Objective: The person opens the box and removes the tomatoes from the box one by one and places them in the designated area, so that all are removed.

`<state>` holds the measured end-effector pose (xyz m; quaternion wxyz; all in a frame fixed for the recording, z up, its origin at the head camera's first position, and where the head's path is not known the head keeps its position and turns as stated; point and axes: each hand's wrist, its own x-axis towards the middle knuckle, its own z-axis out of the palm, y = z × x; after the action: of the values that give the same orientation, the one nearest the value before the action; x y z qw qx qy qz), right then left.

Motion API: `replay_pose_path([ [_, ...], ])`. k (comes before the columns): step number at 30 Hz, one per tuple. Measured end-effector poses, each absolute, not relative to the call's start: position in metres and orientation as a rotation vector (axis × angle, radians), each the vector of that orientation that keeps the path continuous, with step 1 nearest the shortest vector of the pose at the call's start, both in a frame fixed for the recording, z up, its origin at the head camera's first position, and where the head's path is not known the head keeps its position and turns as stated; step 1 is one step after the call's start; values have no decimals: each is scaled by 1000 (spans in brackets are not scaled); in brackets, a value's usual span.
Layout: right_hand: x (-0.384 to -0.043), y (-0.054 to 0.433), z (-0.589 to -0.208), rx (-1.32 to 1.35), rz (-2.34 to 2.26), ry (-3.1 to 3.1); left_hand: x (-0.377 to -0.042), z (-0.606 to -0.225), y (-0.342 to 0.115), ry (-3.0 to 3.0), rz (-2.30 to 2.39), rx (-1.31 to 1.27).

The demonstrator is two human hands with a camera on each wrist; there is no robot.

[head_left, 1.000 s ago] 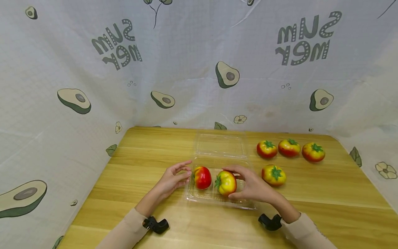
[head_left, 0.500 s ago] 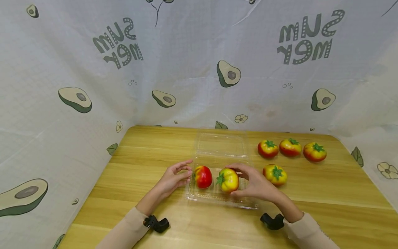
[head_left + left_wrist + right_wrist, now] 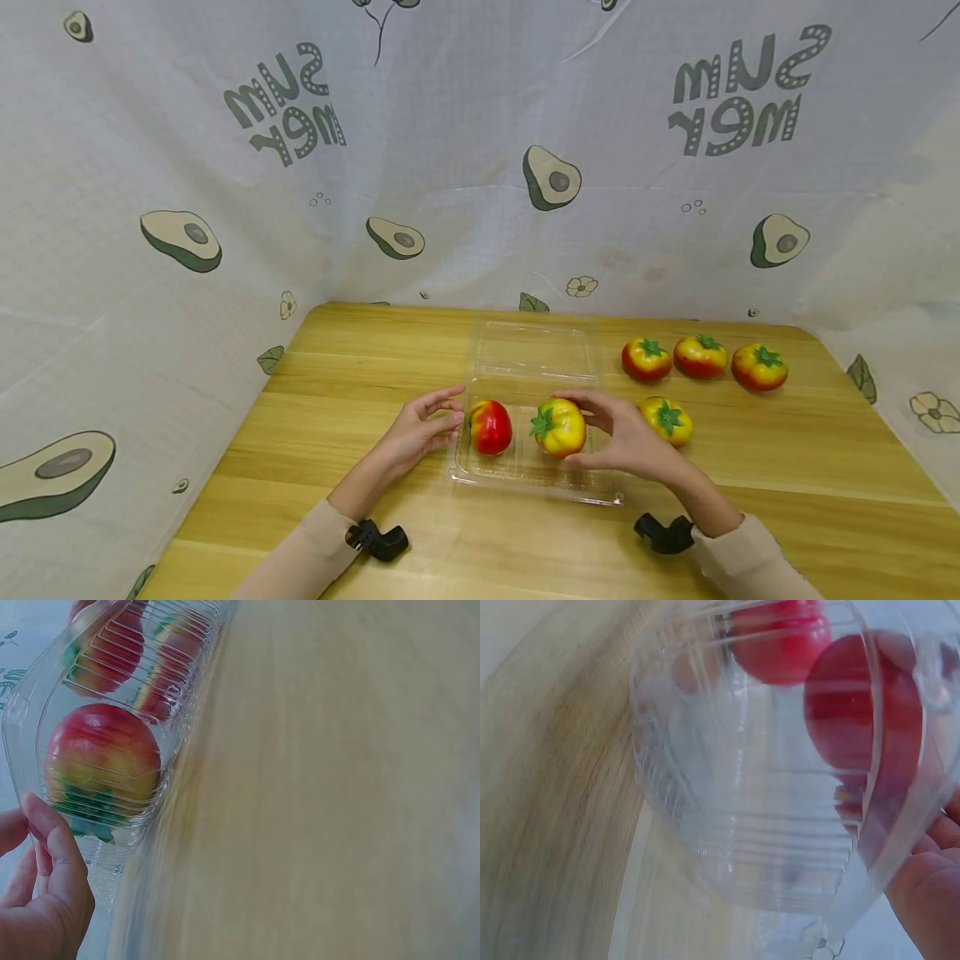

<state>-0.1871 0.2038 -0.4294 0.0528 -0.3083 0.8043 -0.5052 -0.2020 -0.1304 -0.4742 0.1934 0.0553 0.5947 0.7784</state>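
My right hand (image 3: 630,437) grips a yellow-and-red tomato (image 3: 564,429) with fingers behind it and thumb in front, its green leaves turned left. This tomato is over the right part of an open clear plastic clamshell box (image 3: 517,477). The right wrist view shows it as a red shape (image 3: 847,705) through the clear wall. Another tomato (image 3: 491,429), red side up, lies in the box's left part; the left wrist view shows that tomato (image 3: 105,757) through the ribbed plastic. My left hand (image 3: 412,429) is at the box's left rim, fingers relaxed, thumb tip at the edge.
Behind the tray part lies the box's open lid (image 3: 536,346), flat on the wooden table (image 3: 360,358). To the right sit several more tomatoes, one (image 3: 665,421) close beside my right hand and others in a row at the back, including one (image 3: 759,367) farthest right.
My right hand has moved slightly right and back with the tomato, and the tomato's leafy side has turned more toward the camera. My left hand and the other tomatoes keep their places.
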Motion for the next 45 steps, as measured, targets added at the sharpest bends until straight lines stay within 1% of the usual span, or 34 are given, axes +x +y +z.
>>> replay_pose_path([
  [8, -188, 212, -427, -891, -1649, 2387, -202, -474, -130, 1677, 2181, 161],
  [21, -186, 223, -425, -863, -1674, 2413, -203, -475, -130, 1677, 2183, 172],
  [35, -185, 236, -420, -920, -1740, 2478, -202, -474, -129, 1687, 2185, 150],
  [45, -185, 250, -416, -816, -1753, 2537, -201, -474, -128, 1676, 2187, 169],
])
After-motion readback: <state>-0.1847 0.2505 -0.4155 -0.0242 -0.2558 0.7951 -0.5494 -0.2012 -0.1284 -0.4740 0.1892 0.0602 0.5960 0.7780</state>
